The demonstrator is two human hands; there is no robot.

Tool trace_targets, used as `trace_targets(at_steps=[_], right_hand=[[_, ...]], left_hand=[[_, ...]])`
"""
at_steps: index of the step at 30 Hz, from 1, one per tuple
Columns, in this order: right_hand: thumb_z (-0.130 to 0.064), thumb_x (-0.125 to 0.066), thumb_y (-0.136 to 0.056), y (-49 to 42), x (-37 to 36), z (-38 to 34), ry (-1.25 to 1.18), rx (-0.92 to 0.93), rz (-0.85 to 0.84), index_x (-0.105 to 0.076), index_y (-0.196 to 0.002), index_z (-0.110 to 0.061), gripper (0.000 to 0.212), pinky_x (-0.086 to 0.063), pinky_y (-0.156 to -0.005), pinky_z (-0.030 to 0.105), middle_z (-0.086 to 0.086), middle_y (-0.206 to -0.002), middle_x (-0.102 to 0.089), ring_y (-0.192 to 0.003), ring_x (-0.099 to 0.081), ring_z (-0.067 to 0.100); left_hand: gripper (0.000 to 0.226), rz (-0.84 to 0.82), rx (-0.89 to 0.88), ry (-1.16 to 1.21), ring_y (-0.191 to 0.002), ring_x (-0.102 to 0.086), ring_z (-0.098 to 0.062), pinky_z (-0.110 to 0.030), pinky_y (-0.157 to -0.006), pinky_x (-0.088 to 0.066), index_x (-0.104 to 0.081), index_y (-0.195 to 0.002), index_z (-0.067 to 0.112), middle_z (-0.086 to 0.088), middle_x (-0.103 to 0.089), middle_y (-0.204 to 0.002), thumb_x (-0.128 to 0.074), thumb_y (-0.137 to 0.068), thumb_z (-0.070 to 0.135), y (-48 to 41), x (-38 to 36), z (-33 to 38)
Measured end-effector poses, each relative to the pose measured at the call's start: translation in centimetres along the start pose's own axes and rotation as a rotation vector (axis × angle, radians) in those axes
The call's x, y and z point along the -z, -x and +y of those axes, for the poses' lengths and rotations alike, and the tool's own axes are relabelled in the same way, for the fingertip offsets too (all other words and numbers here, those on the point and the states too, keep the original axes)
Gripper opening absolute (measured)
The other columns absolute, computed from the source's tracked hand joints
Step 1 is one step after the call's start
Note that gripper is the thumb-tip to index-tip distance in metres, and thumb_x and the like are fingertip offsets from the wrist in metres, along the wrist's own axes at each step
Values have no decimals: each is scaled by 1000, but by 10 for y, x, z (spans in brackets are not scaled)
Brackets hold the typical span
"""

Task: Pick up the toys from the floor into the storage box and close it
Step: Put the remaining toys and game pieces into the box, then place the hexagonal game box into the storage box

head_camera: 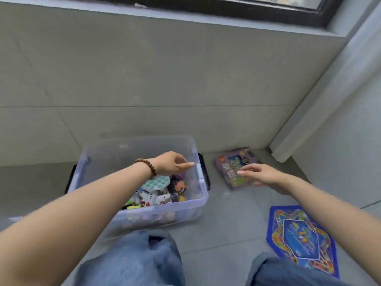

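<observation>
Nearest are the person's two knees in blue jeans (134, 259), with a strip of bare grey floor tile (222, 228) running between them. Just right of the right knee a blue, star-patterned game board (301, 238) lies flat on the floor, its yellow lettering too blurred to read. Ahead of the left knee stands the clear storage box (203, 195), open at the top and partly filled: a teal bubble-pop toy (156, 182), a white blocky toy (148, 198) and an orange figure (180, 187) lie among other pieces. A black latch (205, 172) sits on its right end. The left hand (171, 163), with a wooden bead bracelet (147, 165) at the wrist, hovers above the box inside its right rim, forefinger out, the other fingers loosely curled, and holds nothing. An open band of floor separates the storage box from a purple toy carton (228, 174) lying flat to its right. The right hand (261, 174) reaches over that carton with fingers straight and spread; whether it touches cannot be told. The carton bears a small red logo at its corner and large pale characters, both unreadable. Close behind the box and the carton rises the tiled wall (165, 79), meeting a pale upright trim (321, 100) at the right corner, with a dark window frame (268, 11) above.
</observation>
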State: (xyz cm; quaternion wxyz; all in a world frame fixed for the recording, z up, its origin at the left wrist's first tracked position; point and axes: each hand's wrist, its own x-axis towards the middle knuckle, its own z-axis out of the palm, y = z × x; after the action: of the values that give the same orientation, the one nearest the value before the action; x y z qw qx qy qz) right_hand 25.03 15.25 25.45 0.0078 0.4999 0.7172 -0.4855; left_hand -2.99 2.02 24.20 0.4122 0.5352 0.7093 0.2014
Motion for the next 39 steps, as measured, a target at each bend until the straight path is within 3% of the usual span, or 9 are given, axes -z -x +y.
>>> trace_targets(at_steps=[5,9,14,17,21,27,31,36,39], right_hand=[[-46,-70,-75,49,106,111,-153,-197,149,-55,-121,-22,54,-43,-98,35,-3,-122,-56,-116,-52,16],[-57,-77,-59,77,116,214,-390,-378,221,-38,-136,-18,95,-45,-89,30,-1,-124,-45,-109,-52,16],[-44,-80,-58,87,84,332,-624,-583,278,-39,-134,-12,92,-47,-93,34,4,-120,-60,-102,-61,19],[-26,-73,-77,85,67,372,-753,-621,365,-45,-109,-13,44,-39,-87,27,-3,-91,-60,-82,-57,13],[-26,-73,-79,72,45,413,-852,-663,544,-36,-134,-6,69,-39,-86,30,10,-119,-51,-100,-52,21],[-63,-83,-26,31,11,495,-956,-667,705,-58,-103,-21,91,-59,-73,44,5,-102,-69,-84,-70,23],[-27,-74,-77,35,18,437,-1105,-681,700,-58,-107,-9,38,-55,-59,32,7,-90,-70,-74,-68,22],[-17,-71,-80,42,27,383,-1198,-526,601,-54,-107,-13,32,-54,-85,46,9,-97,-71,-86,-68,27],[-20,-70,-81,47,49,333,-1195,-386,575,-50,-99,-22,27,-55,-80,41,5,-92,-71,-83,-68,23]], left_hand=[[41,-217,-36,-49,-78,-58,-12,-21,-65,-47,-63,-106,17,3,-65,-94,-50,-89,52,-73,-84,103],[52,-363,23,-73,-88,-58,-12,-20,-66,-49,-55,-124,17,-3,-60,-122,-49,-88,54,-130,-188,134],[69,-419,305,94,-126,-45,-24,-37,-101,-42,-27,-145,16,-6,-38,-146,-48,-90,52,-172,-309,143],[74,-369,436,164,-133,-39,-26,-42,-106,-37,-19,-147,14,-7,-31,-152,-49,-89,50,-189,-367,137],[75,-315,581,278,-127,-46,-27,-43,-100,-42,-17,-146,12,-9,-38,-147,-52,-89,46,-204,-420,118],[62,-220,589,377,-95,-59,-22,-40,-84,-50,-37,-132,6,-12,-56,-127,-63,-85,38,-213,-447,87],[46,-221,620,454,-86,-61,-23,-38,-80,-49,-48,-119,7,-10,-63,-111,-59,-87,39,-212,-433,80],[45,-100,524,569,-87,-67,-27,-41,-75,-55,-50,-119,12,-10,-68,-105,-63,-85,39,-199,-370,93],[46,-85,442,649,-82,-69,-25,-35,-65,-55,-51,-120,14,-8,-71,-98,-64,-83,38,-186,-312,107]])
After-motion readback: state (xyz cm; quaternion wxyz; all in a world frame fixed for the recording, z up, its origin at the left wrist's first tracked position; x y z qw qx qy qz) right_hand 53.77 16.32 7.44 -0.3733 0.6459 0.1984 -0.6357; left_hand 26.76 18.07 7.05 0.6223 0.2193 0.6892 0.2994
